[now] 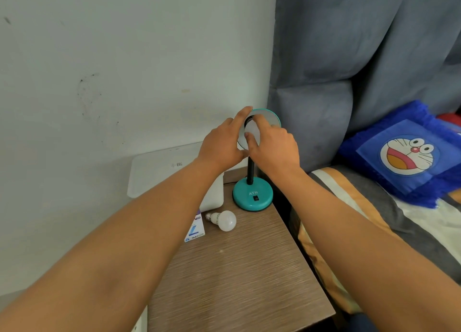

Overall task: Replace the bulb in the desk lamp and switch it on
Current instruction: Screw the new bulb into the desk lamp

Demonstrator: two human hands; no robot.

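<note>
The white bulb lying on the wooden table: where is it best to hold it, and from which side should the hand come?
Grip the white bulb by its round frosted dome, coming from above and from the right. It lies on its side on the wooden table, metal screw base pointing left toward the small printed box, so the dome is the wide, free end and the thread stays clear for the socket.

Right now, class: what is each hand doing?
Left hand: closed on the lamp shade, steadying it.
Right hand: fingers closed on the bulb in the shade.
</note>
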